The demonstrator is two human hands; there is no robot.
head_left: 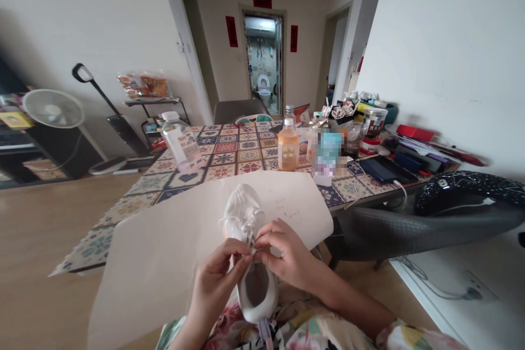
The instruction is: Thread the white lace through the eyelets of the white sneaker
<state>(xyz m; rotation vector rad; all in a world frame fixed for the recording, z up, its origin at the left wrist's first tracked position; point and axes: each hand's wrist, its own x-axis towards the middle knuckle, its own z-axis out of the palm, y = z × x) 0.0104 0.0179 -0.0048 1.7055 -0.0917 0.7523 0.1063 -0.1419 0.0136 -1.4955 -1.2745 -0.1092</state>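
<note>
A white sneaker [258, 295] rests with its heel toward me and its toe on a large sheet of white paper [164, 246]. White shoelaces [248, 221] run across its front, bunched in places. Over the upper eyelets, my left hand [217, 273] pinches with thumb and forefinger. My right hand [283, 251] meets it there, its fingertips pinched at the same spot on the lace. The fingers cover most of the lace between them.
A patterned tablecloth [217, 158] covers the table. On it stand a clear plastic bottle [182, 145], an orange drink bottle [288, 147] and a dark tablet [388, 169]. A grey chair [381, 229] is at the right.
</note>
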